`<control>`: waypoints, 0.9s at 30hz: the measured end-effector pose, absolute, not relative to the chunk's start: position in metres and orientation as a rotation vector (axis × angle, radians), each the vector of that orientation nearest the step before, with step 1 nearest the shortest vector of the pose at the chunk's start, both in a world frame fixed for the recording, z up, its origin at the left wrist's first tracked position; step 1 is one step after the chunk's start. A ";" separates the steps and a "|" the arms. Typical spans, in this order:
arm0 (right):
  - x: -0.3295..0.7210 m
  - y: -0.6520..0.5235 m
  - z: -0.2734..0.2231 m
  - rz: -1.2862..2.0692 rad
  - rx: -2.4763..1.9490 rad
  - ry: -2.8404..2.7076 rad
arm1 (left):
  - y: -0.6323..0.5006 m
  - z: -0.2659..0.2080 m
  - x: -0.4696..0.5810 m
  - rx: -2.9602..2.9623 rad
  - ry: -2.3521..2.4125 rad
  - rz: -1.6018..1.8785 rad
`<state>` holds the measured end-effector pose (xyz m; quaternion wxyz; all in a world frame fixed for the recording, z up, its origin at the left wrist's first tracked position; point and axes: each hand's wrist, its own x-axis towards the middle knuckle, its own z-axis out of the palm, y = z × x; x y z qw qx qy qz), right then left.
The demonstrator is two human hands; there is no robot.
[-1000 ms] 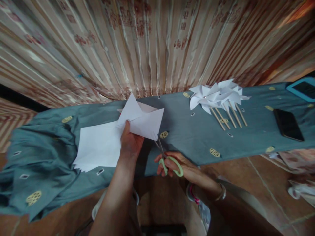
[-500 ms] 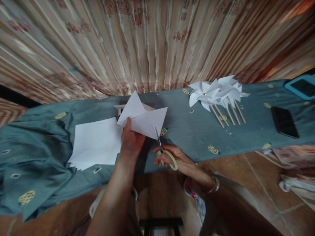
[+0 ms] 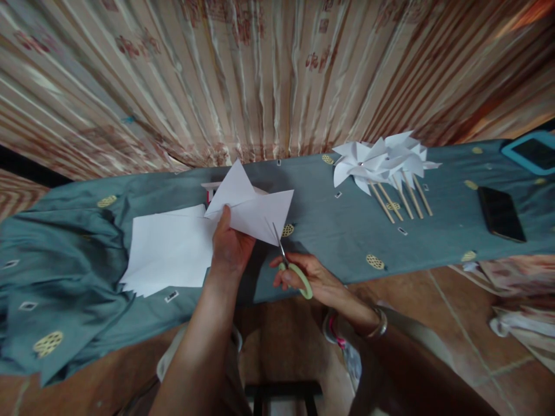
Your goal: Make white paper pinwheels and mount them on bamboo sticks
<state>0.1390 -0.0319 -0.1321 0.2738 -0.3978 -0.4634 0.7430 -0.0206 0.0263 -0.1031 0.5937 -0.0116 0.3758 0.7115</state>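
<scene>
My left hand (image 3: pixel 232 242) grips a white sheet of paper (image 3: pixel 260 214) by its lower left part, thumb on top. The sheet is partly cut, and its pieces stand apart as pointed flaps. In my right hand (image 3: pixel 303 271) is a pair of scissors (image 3: pixel 299 278) with light green handles. Their blades are parted at the paper's lower right corner, one in front of the sheet. Left of my left hand lies a stack of white paper (image 3: pixel 169 248). Behind the held sheet, a small box with some red (image 3: pixel 210 193) is mostly hidden.
Several white paper pinwheels (image 3: pixel 381 159) on wooden sticks lie at the right on the grey-green cloth (image 3: pixel 329 231). A black phone (image 3: pixel 502 214) and a blue-framed device (image 3: pixel 533 151) are farther right. A pleated curtain (image 3: pixel 269 75) hangs behind; a dark stool (image 3: pixel 284 390) is below.
Very little differs. The scissor blades have parted slightly more at the paper's corner, while my left hand keeps its hold on the sheet.
</scene>
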 end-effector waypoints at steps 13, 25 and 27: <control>0.140 -0.037 -0.131 1.992 -1.070 -1.235 | 0.019 -0.105 -0.021 -0.035 0.919 1.622; 0.154 -0.053 -0.116 2.077 -1.116 -1.247 | -0.025 -0.127 -0.008 0.202 1.029 1.430; 0.157 -0.057 -0.116 2.072 -1.119 -1.262 | -0.034 -0.131 -0.007 0.320 1.081 1.385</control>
